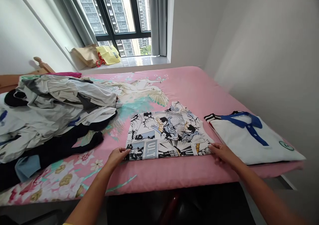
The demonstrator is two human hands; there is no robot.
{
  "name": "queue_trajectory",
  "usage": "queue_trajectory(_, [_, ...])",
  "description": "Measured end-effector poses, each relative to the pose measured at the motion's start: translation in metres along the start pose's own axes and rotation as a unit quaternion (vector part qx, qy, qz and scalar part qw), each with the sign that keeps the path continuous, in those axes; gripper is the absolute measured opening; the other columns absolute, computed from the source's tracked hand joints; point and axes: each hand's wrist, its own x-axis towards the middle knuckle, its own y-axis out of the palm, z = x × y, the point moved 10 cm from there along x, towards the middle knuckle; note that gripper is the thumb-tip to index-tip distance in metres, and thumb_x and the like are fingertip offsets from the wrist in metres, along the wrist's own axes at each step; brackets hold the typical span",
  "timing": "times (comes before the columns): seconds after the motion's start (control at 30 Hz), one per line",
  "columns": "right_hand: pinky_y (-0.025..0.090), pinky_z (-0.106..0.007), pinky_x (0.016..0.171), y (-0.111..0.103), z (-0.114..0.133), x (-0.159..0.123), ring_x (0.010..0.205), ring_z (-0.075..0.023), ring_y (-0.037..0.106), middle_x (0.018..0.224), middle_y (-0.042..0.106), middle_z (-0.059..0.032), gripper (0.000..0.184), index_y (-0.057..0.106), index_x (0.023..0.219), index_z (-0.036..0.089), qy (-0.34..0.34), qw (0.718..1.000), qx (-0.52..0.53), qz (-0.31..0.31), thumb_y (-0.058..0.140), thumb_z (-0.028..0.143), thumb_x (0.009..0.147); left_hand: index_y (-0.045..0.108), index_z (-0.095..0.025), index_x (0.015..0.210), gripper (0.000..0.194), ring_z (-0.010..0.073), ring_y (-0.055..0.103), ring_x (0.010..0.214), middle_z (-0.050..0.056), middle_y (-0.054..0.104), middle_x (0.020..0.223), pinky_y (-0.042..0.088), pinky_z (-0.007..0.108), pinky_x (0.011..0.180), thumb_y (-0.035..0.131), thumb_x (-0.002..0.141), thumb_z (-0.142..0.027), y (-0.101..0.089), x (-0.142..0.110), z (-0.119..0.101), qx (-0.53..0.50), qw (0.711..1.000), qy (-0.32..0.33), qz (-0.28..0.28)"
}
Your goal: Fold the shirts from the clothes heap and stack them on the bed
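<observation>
A comic-print shirt in white, black and blue lies partly folded on the bed near its front edge. My left hand pinches its near left corner. At the near right corner, my right hand grips the fabric between thumb and fingers. The near edge between both hands runs fairly straight along the pink sheet. Just right of my right hand lies a folded white polo shirt with a blue collar and a round green badge.
A large heap of rumpled clothes covers the bed's left side. The pink floral bedsheet stretches back to a window sill with a brown paper bag and a yellow bag. A wall borders the right side.
</observation>
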Motion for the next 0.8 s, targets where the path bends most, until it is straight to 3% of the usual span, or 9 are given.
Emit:
queue_trajectory(0.1, [0.033,-0.018,0.031,0.008,-0.007,0.003,0.037,-0.0103,0.051,0.055,0.055,0.0027,0.036,0.060,0.085,0.017,0.039,0.998,0.001,0.050,0.064,0.049,0.070,0.059,-0.012,0.059,0.046,0.0075,0.034,0.041,-0.004,0.047,0.045,0.022,0.023,0.043,0.064,0.060,-0.058,-0.001,0.001,-0.004,0.004,1.000,-0.013,0.013])
queue_trajectory(0.2, [0.031,-0.016,0.029,0.009,-0.007,0.005,0.037,-0.0094,0.052,0.056,0.053,0.0037,0.035,0.056,0.084,0.017,0.042,0.997,0.022,0.060,0.063,0.049,0.071,0.051,-0.015,0.054,0.044,0.0054,0.028,0.040,-0.007,0.039,0.043,0.019,0.022,0.041,0.068,0.056,-0.056,0.000,-0.004,-0.005,0.013,1.000,-0.015,0.023])
queue_trajectory(0.33, [0.030,-0.015,0.029,0.010,0.000,0.004,0.038,-0.0091,0.053,0.058,0.055,0.0034,0.032,0.053,0.084,0.017,0.030,0.996,0.033,0.073,0.061,0.047,0.074,0.042,-0.020,0.062,0.048,0.0048,0.026,0.037,-0.010,0.036,0.044,0.015,0.020,0.038,0.071,0.055,-0.057,0.001,-0.007,0.007,-0.011,1.000,-0.028,0.008])
queue_trajectory(0.47, [0.031,-0.014,0.029,0.006,0.001,0.005,0.040,-0.0104,0.057,0.057,0.054,0.0041,0.029,0.051,0.081,0.017,0.030,0.998,0.016,0.060,0.060,0.044,0.076,0.044,-0.021,0.075,0.051,0.0051,0.018,0.032,-0.013,0.025,0.037,0.009,0.019,0.037,0.068,0.058,-0.063,0.009,-0.007,0.024,-0.026,0.997,-0.059,0.049])
queue_trajectory(0.63, [0.032,-0.015,0.029,0.000,-0.008,0.012,0.040,-0.0130,0.059,0.052,0.049,0.0053,0.024,0.049,0.076,0.017,0.015,1.000,-0.003,0.019,0.056,0.040,0.080,0.047,-0.016,0.114,0.082,0.0103,0.036,0.034,-0.011,0.039,0.039,0.021,0.019,0.036,0.069,0.052,-0.065,0.004,-0.009,0.028,0.003,0.998,-0.057,0.040])
queue_trajectory(0.8, [0.033,-0.014,0.031,-0.007,-0.016,0.016,0.042,-0.0127,0.059,0.053,0.050,0.0051,0.022,0.051,0.080,0.017,-0.003,0.999,-0.024,-0.026,0.053,0.039,0.081,0.052,-0.015,0.110,0.084,0.0093,0.040,0.038,-0.008,0.048,0.050,0.027,0.020,0.037,0.071,0.045,-0.066,0.000,-0.011,0.030,-0.011,0.999,-0.044,0.009])
